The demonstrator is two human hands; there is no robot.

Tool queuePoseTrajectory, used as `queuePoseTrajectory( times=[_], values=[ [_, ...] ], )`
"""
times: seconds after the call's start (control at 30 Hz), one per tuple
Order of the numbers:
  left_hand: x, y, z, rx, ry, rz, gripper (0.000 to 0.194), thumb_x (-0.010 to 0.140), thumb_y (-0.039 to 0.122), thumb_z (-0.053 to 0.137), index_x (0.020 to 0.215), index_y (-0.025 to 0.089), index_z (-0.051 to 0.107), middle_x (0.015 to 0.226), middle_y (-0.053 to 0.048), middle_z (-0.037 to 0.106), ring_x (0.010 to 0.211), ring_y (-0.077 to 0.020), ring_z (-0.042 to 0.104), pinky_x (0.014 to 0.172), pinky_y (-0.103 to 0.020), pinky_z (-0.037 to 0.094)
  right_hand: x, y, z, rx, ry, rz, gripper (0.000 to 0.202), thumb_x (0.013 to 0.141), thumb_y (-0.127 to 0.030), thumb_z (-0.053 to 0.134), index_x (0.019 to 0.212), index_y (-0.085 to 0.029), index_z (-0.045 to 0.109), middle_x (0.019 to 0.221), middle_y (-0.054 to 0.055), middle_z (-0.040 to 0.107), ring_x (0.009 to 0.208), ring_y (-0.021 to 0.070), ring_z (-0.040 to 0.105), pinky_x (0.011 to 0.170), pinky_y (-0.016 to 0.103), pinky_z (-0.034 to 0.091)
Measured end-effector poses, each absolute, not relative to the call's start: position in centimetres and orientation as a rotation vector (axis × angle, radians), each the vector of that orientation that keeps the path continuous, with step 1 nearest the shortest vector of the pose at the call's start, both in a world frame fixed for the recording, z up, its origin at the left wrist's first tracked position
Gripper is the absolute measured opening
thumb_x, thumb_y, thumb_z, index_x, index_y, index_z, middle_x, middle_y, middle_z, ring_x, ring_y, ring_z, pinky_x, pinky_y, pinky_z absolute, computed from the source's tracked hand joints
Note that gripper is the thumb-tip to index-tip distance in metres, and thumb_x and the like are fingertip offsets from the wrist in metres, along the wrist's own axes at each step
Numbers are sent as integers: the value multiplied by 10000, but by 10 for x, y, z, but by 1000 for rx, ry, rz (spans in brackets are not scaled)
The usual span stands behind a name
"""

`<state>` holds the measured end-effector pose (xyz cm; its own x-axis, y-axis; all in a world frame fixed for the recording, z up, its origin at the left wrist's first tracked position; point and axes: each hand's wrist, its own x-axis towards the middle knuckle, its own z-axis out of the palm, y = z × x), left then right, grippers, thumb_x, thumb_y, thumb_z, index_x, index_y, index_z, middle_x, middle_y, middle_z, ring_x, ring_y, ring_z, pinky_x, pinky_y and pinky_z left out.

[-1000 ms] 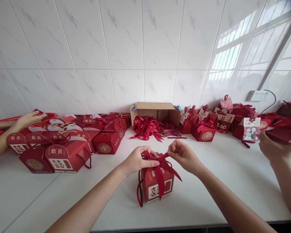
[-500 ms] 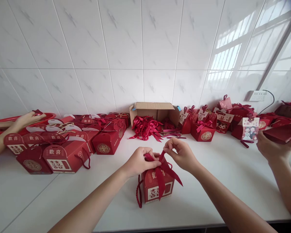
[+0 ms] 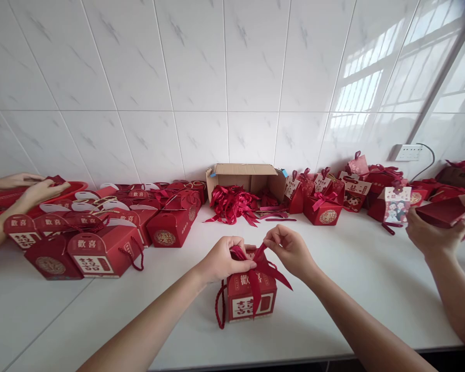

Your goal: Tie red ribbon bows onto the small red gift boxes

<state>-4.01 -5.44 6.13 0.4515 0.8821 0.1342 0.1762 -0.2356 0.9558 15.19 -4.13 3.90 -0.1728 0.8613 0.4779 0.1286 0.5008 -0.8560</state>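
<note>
Head view, left hand (image 3: 225,258): closed, red ribbon (image 3: 256,297) pinched under thumb.
Right hand (image 3: 292,252): fingertips closed, pinching ribbon near bow.
Red box (image 3: 266,287): upright on worktop (image 3: 232,343), just below both hands.
Ribbon pile (image 3: 232,203): beyond hands.

The middle box (image 3: 270,285) is red, its white panel (image 3: 237,308) printed with dark red characters; the ribbon (image 3: 257,292) plain crimson, the cord (image 3: 217,307) deep red; wall tiles (image 3: 201,62) white with grey veining, carton (image 3: 246,169) brown, table (image 3: 178,320) plain white

Glossy white tiled wall (image 3: 201,62) with window reflection (image 3: 360,82), white counter (image 3: 170,320).
</note>
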Motion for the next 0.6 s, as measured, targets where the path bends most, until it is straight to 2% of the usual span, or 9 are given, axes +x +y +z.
queuePoseTrajectory(
  times=[0.17, 0.37, 0.5, 0.6],
  values=[
    [-39, -54, 64, 1658, 942, 919, 313, 648, 299, 748, 585, 184, 464, 652, -21, 634, 1035, -276, 615, 816, -343, 471, 156, -41, 46, -804, -1667, 965, 251, 798, -338, 596, 712, -211, 397, 720, -4, 539, 661, 129, 512, 619, 275, 416],
    [-36, -54, 63, 1702, 985, 927, 417, 655, 336, 739, 570, 196, 355, 727, -43, 679, 927, -245, 641, 708, -307, 481, 156, -45, 59, -817, -1672, 960, 278, 783, -429, 617, 767, -199, 461, 730, 5, 559, 688, 139, 535, 635, 282, 432],
    [-34, -55, 62, 1717, 1050, 949, 402, 670, 357, 721, 579, 188, 368, 786, -38, 691, 750, -184, 645, 635, -287, 471, 167, -53, 58, -1122, -1731, 955, 398, 837, -572, 452, 771, -184, 515, 754, 30, 578, 678, 150, 547, 601, 282, 417],
    [-34, -56, 62, 1705, 1067, 957, 381, 671, 352, 721, 586, 183, 390, 825, -44, 702, 762, -183, 650, 657, -292, 482, 175, -63, 52, -1271, -1904, 1166, 504, 836, -631, 383, 666, -174, 510, 656, 13, 545, 571, 119, 475, 528, 256, 359]
  ],
)
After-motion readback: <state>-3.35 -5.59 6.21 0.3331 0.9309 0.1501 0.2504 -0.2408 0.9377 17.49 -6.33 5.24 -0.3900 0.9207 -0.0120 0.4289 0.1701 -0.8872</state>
